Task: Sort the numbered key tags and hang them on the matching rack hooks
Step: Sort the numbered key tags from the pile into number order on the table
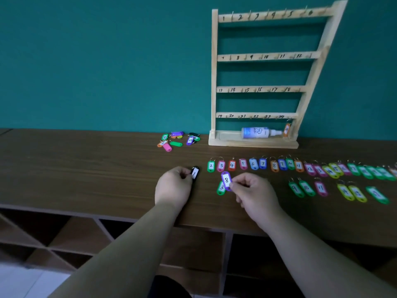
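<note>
A dark wooden counter [86, 168] ran beneath a teal wall [107, 61]. The left hand [174, 186] pinched black tag 1 [194, 173], with a loose tag pile [178, 139] behind it. The right hand [253, 190] pinched purple tag 8 [226, 180] near the sorted row [279, 165], which lay before the numbered rack [257, 57].

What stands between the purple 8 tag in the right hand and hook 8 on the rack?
Nothing visible blocks it. The purple 8 tag, pinched by the right hand, only has to pass above the flat row of tags; hook 8 is bare.

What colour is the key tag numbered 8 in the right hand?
The oval plastic key tag is purple; head view.
</note>
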